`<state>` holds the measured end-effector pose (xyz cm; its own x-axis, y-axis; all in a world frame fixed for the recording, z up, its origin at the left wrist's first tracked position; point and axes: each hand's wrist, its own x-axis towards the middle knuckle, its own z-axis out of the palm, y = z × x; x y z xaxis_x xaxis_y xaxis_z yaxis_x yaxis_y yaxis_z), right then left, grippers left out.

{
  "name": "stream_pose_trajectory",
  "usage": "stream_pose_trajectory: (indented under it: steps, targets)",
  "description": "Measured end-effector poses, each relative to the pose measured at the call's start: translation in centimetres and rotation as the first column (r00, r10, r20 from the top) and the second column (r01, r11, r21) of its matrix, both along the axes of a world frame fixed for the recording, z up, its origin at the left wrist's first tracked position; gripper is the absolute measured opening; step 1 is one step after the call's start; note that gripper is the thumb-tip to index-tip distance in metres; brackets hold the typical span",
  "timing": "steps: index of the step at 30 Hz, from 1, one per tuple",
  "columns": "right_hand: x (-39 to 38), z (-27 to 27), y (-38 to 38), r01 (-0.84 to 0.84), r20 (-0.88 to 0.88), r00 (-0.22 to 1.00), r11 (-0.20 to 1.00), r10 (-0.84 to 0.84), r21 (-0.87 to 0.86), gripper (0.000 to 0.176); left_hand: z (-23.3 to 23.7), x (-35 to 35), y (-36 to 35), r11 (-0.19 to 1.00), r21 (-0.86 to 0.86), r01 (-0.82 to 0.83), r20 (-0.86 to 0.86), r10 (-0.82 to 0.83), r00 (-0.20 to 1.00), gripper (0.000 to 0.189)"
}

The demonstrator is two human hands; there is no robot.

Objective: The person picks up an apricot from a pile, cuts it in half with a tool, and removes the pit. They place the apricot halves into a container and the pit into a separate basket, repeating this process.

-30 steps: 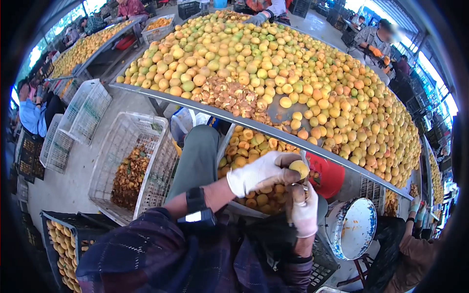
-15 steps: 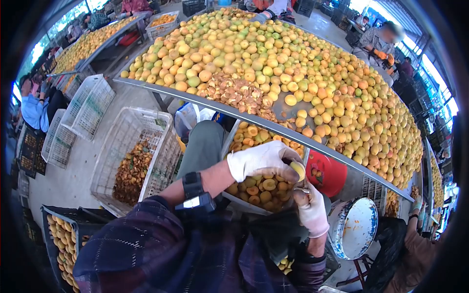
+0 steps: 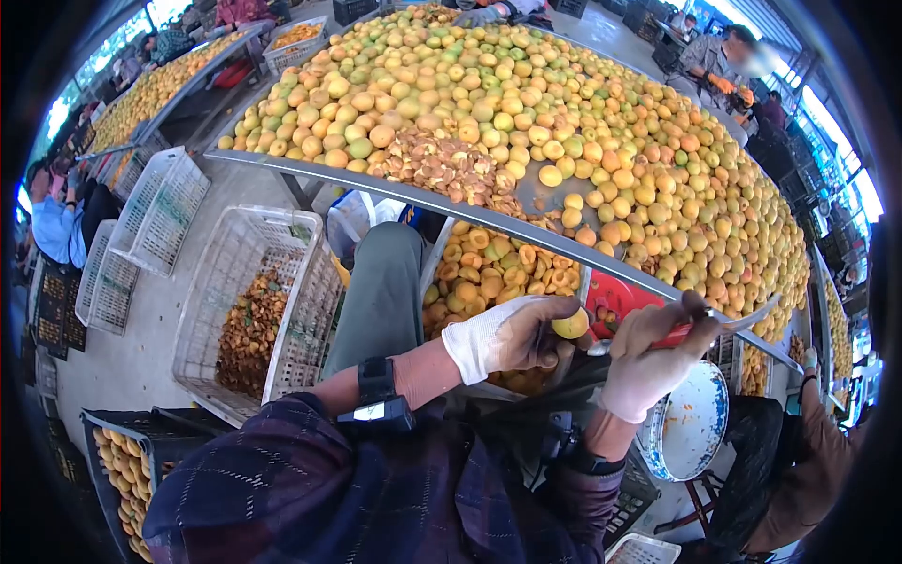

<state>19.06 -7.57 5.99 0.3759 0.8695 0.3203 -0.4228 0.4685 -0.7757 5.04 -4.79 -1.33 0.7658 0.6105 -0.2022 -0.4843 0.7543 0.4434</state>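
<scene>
My left hand (image 3: 512,336), in a stained white glove, pinches a yellow apricot (image 3: 570,324) between thumb and fingers. To its right, my gloved right hand (image 3: 653,362) is closed around a red-handled knife (image 3: 675,336). The knife's curved metal blade points up and right, away from the apricot, and a short metal end shows on the hand's left side. Both hands are above my lap, close to a crate (image 3: 581,310) of split apricot halves (image 3: 489,282). A red tub (image 3: 615,287) sits behind my right hand.
A metal-edged table (image 3: 376,186) ahead bears heaped apricots (image 3: 413,85) and a pile of brown pits (image 3: 442,164). At left, a white crate (image 3: 209,310) holds brown scraps. A paint-marked bucket (image 3: 691,423) stands right. Other people work around nearby tables.
My right hand has moved away from the apricot, up and right, turning so the red handle and blade show. My left hand still holds an apricot, slightly lower. The view has shifted slightly.
</scene>
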Motion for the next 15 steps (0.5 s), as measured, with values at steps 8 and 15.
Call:
stream_pose_trajectory:
  steps: [8,15]
  targets:
    - [-2.5,-0.7,1.7,0.318,-0.031,0.946,0.941,-0.324,-0.119,0.045,0.2,0.9,-1.3,0.984,-0.168,-0.052,-0.017,0.05,0.999,0.031]
    - [-1.3,-1.3,2.6,0.132,-0.264,0.947,0.97,-0.184,-0.205,0.05,-1.1,0.7,-1.3,0.97,-0.207,-0.129,0.133,0.159,0.978,0.029]
